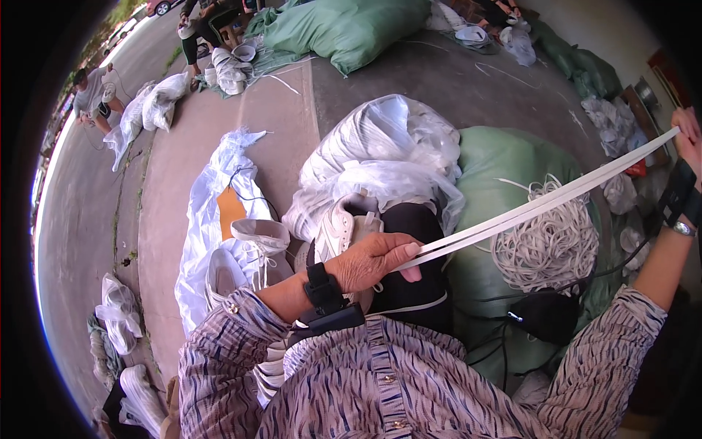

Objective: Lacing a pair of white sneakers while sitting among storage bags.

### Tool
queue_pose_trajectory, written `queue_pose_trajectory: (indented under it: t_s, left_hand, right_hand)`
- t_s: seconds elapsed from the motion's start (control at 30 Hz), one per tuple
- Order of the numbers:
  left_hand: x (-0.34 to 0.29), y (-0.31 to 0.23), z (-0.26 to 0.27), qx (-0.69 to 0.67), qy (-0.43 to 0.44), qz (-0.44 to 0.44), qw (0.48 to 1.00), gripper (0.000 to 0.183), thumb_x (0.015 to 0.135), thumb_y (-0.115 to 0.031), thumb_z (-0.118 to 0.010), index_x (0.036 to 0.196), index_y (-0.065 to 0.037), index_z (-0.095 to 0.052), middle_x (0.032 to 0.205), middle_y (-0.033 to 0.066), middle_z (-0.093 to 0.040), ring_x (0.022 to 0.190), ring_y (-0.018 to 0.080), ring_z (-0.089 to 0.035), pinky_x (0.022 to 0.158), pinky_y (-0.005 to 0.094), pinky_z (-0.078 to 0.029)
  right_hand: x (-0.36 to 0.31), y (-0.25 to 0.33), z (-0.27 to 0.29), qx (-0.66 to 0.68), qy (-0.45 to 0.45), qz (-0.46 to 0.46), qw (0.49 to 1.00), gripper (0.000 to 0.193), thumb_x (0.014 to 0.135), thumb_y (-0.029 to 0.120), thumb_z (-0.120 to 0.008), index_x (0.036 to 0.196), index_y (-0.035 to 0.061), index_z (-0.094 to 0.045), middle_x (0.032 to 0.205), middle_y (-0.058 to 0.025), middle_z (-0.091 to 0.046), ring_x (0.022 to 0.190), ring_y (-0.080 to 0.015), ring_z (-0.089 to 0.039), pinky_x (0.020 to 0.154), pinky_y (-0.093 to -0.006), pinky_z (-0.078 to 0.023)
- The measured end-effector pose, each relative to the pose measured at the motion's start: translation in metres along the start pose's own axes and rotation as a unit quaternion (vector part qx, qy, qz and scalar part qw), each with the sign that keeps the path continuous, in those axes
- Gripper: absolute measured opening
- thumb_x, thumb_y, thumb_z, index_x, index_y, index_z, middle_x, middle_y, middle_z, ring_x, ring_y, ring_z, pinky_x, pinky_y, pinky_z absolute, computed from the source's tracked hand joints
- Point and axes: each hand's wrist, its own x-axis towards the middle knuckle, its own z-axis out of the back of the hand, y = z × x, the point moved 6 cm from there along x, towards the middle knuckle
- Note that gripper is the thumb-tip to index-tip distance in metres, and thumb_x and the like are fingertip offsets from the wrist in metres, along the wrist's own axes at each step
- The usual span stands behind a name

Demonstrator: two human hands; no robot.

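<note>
A long white shoelace [545, 203], doubled into two strands, is stretched between my hands. My left hand [369, 262] pinches one end over my lap, with the thumb on top. Raised at the far right, my right hand [686, 135] is closed on the other end and partly cut off by the picture's edge. Behind my left wrist a white and beige sneaker [338, 228] rests by my knee, partly hidden. Below the stretched lace, a tangled heap of white laces [542, 241] lies on a green sack [486, 164].
White plastic bags [395, 143] stand ahead of my knees. To the left, a pair of pale shoes [257, 235] sits on a white sheet [201, 197]. A black pouch with cables [545, 316] lies on the sack. Other people sit farther off near a large green sack [344, 29].
</note>
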Motion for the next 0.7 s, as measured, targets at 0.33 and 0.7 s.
queue_pose_trajectory:
  t_s: [0.33,0.7]
  left_hand:
    - [-0.016,0.003,0.008,0.040,-0.035,0.093,0.994,0.021,0.093,-0.019,-0.056,0.092,-0.002,-0.067,0.066,-0.0002,-0.059,0.060,0.0064,-0.055,0.059,0.0206,-0.044]
    - [-0.088,-0.002,0.029,0.525,-0.214,0.044,0.823,0.021,0.077,-0.024,-0.072,0.082,-0.008,-0.060,0.076,0.0043,-0.059,0.070,0.0235,-0.058,0.062,0.0328,-0.046]
  right_hand:
    - [-0.078,-0.338,-0.056,-0.339,0.080,-0.221,0.911,0.039,0.084,0.014,-0.060,0.117,-0.0011,-0.047,0.102,-0.0106,-0.061,0.052,-0.0001,-0.044,0.047,-0.0152,-0.034]
    - [-0.185,-0.495,-0.036,-0.295,0.094,-0.514,0.800,0.024,0.090,0.021,-0.050,0.082,-0.0004,-0.058,0.056,-0.0068,-0.058,0.034,-0.0054,-0.035,0.032,-0.0229,-0.026]
